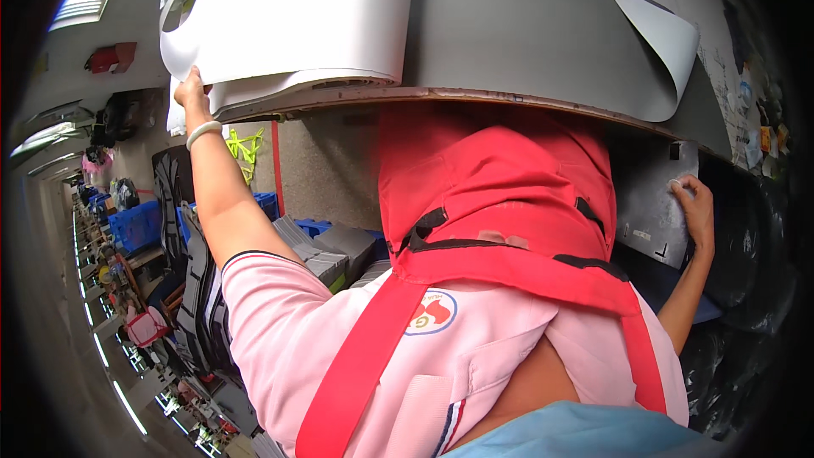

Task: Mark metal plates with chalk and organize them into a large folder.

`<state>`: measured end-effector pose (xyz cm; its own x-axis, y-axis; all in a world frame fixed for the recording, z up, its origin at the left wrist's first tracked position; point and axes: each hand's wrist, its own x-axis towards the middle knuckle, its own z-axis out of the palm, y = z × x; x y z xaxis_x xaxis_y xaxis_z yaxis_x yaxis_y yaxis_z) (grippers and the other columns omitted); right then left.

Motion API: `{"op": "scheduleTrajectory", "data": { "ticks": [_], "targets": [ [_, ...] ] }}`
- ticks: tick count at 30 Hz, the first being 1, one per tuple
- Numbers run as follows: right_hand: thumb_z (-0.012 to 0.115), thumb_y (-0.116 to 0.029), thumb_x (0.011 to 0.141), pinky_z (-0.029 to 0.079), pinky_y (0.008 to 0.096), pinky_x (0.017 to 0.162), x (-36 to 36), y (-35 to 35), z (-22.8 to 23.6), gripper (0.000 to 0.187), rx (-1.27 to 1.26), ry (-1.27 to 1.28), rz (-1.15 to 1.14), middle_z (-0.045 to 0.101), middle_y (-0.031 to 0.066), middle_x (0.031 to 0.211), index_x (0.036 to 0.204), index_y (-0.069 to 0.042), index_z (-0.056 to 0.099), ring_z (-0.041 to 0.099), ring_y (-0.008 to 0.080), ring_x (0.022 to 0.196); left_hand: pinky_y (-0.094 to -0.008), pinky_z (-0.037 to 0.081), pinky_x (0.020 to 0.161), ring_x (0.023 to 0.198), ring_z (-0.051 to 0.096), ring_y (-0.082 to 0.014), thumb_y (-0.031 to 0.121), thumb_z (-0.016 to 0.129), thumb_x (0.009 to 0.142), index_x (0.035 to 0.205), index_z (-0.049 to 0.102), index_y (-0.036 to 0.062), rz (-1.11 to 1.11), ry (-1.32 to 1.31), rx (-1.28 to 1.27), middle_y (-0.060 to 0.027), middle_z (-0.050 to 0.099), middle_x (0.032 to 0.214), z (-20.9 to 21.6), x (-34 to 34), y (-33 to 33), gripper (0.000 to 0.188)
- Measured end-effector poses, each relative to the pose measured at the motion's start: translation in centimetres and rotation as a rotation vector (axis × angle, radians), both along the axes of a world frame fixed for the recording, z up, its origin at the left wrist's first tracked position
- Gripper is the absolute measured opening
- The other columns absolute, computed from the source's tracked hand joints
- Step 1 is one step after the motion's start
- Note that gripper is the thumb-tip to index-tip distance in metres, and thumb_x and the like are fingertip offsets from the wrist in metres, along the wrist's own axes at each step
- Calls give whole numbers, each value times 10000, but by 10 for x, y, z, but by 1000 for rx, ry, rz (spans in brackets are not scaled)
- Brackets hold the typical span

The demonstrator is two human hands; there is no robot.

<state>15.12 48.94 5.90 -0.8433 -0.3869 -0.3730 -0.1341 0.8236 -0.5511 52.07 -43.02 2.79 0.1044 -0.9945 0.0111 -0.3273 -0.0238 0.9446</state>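
A thick stack or roll of white sheet material (305, 17) lies across the left of the table, its left end curling over. My left hand (193, 93), with a pale bangle at the wrist, is closed on its lower left edge. Low on the right, below the table edge, my right hand (699, 210) pinches the side of a flat grey plate (649, 203) with dark corner marks. A small pale spot shows at those fingertips; I cannot make out what it is. A dark grey sheet (517, 34) covers the table's right part, its white-backed right end curled up.
The table edge (475, 96) runs close before my red apron (500, 178). Grey stacked pieces (326, 250) and a blue crate (136, 225) stand at the left. Black plastic bags (738, 280) crowd the right side. Yellow-green straps (246, 153) hang below the table.
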Motion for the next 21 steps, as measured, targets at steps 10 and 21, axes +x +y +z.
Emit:
{"op": "scheduleTrajectory", "data": {
  "ticks": [10,21],
  "targets": [
    [715,-200,886,467,324,755,-1,-4,-3,260,113,26,44,580,65,759,859,38,615,560,134,768,-527,319,1158,1434,339,-424,463,735,890,1545,278,-49,220,-747,-238,-253,310,1541,-47,35,52,948],
    [694,-83,902,421,208,767,39,0,211,90,-116,36,-94,567,-33,897,899,-37,617,544,61,851,-260,528,842,917,675,-121,131,682,999,1136,747,9,-1270,164,-125,-69,736,1001,29,-149,401,194]
  ]
}}
